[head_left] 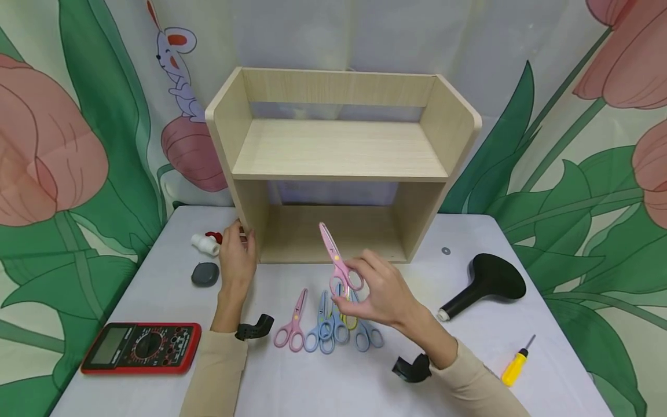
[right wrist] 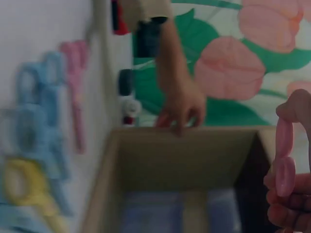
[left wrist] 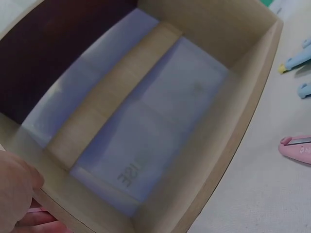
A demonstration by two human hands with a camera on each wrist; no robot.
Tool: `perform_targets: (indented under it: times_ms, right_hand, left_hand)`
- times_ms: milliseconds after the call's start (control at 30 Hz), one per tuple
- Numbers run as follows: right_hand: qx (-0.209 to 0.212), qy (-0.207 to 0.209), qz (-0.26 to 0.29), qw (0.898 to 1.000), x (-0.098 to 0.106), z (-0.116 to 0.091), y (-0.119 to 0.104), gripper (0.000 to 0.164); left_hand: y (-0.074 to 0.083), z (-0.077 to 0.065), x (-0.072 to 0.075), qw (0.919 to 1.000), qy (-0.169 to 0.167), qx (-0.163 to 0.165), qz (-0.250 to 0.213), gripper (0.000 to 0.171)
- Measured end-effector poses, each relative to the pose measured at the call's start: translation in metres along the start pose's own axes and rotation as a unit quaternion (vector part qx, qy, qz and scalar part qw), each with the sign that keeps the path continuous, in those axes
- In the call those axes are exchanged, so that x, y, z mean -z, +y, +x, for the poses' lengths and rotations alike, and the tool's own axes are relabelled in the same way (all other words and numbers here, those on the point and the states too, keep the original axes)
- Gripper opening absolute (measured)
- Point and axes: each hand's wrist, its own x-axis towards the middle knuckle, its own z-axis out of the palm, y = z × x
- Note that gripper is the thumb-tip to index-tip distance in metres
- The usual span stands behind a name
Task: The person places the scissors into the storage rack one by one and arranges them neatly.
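My right hand (head_left: 377, 289) pinches a pair of pink scissors (head_left: 336, 255) by the handle, blades pointing up, in front of the shelf's lower opening. Their handle (right wrist: 285, 160) shows between thumb and fingers in the right wrist view. My left hand (head_left: 238, 255) is at the front edge of the left side panel of a light wooden shelf (head_left: 339, 147), its fingers curled about that edge. A small reddish strip (left wrist: 36, 209) shows by those fingers; what it is I cannot tell. Another pair of pink scissors (head_left: 294, 321) and several blue scissors (head_left: 325, 330) lie below, with yellow scissors (head_left: 350, 322) partly hidden.
A red multimeter (head_left: 140, 348) lies front left, a dark grey rounded object (head_left: 205, 274) and a white bottle-like piece (head_left: 205, 244) left of the shelf. On the right are a black paddle-shaped device (head_left: 492, 281), a yellow screwdriver (head_left: 516, 366) and a small washer (head_left: 446, 251).
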Motion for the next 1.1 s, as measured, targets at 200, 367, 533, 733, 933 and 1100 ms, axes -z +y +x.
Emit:
perform_targets:
  times_ms: [200,367,533,733,933,1100]
  right_hand:
    - [0.028,0.056,-0.006,0.998,0.002,0.091,-0.004,0.049]
    - [0.012,0.056,-0.054,0.997,-0.007,0.154,-0.006,0.051]
    - [-0.04,-0.005,-0.098,0.994,-0.017,0.202,-0.008,0.05]
    - [-0.103,-0.065,-0.089,0.988,-0.034,0.234,-0.008,0.042]
    - [-0.129,-0.1,-0.082,0.983,-0.045,0.247,-0.009,0.047]
    - [-0.121,-0.117,-0.091,0.982,-0.048,0.251,-0.011,0.052]
  left_hand:
    - [0.0,0.002,0.0,1.0,-0.002,-0.008,0.001,0.033]
    - [0.0,0.0,0.002,1.0,-0.006,-0.004,0.006,0.035]
    - [0.0,0.001,0.004,0.9998,-0.019,-0.003,0.002,0.035]
    - [-0.001,0.002,0.005,0.9996,-0.027,0.0,-0.001,0.036]
    - [0.0,0.001,0.006,0.9994,-0.035,0.008,-0.002,0.037]
    - [0.0,0.001,0.006,0.9993,-0.036,0.008,-0.003,0.04]
